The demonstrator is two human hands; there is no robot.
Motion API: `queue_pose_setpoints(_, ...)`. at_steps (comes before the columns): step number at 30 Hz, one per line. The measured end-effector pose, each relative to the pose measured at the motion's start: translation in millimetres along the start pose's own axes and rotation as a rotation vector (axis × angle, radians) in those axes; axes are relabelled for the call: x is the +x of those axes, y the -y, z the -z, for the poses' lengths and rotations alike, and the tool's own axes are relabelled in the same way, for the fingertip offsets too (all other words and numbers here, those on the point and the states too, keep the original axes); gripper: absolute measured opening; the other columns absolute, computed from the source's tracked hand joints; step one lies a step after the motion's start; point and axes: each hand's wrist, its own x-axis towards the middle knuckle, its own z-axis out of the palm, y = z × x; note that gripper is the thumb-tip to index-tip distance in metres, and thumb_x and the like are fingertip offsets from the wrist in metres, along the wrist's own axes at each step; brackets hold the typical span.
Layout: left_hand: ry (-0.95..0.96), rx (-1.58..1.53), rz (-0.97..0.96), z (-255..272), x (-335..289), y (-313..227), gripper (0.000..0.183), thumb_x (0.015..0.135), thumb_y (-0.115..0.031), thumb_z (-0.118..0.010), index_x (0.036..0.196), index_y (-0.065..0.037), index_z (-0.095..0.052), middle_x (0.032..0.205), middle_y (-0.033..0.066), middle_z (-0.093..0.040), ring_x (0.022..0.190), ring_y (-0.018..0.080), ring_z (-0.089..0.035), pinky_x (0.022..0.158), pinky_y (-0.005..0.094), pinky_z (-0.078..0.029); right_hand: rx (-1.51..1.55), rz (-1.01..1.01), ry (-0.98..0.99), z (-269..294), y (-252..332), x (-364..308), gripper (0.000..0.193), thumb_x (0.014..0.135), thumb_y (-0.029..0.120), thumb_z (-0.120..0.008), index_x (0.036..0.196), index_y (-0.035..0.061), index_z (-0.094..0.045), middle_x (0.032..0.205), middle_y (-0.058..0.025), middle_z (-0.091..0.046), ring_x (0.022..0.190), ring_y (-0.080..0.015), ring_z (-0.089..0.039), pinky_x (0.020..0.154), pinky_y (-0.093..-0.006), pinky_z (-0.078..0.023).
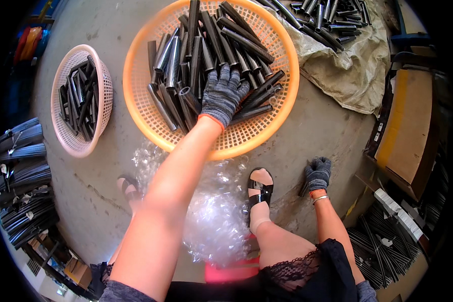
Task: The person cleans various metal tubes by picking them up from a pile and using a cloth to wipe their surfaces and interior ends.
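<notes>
A large orange plastic basket (130, 95) holds many dark, shiny metal tubes (186, 48). My left hand (224, 98), in a grey knit glove with an orange cuff, reaches over the basket's near side. Its fingers are stretched out and rest on the tubes, not wrapped round any that I can see. Off to the right, above the floor, my right hand (318, 175) wears a matching glove and is closed in a fist. A short dark tube end (303, 189) pokes out beside it; the rest is hidden by the hand.
A smaller pink basket (105, 100) of short dark tubes stands left. More tubes (332, 22) lie on a woven sheet (357, 85) at far right. Clear plastic wrap (216, 216) covers floor between my feet. Cardboard boxes (405, 121) and rod bundles (382, 251) line the right side.
</notes>
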Motion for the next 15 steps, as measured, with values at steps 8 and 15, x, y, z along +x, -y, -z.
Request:
queue_pose_setpoints(8, 0.129, -0.011, 0.059, 39, 8, 46, 0.025, 0.086, -0.018, -0.048, 0.106, -0.020, -0.062, 0.113, 0.0113, -0.055, 0.086, 0.0275, -0.060, 0.072, 0.0406, -0.049, 0.926, -0.084, 0.012, 42, 60, 56, 0.018, 0.078, -0.004, -0.068, 0.094, 0.0012, -0.063, 0.086, -0.0025, -0.064, 0.076, -0.0130, -0.060, 0.073, -0.0277, -0.051)
queue_pose_setpoints(15, 0.038, -0.104, 0.253, 69, 15, 66, 0.032, 0.085, -0.009, -0.047, 0.113, -0.017, -0.060, 0.114, 0.0180, -0.055, 0.090, 0.0353, -0.062, 0.076, 0.0446, -0.051, 1.309, 0.216, 0.232, 103, 225, 53, 0.016, 0.079, -0.005, -0.064, 0.094, 0.0020, -0.062, 0.099, -0.0078, -0.065, 0.087, -0.0151, -0.060, 0.081, -0.0282, -0.051)
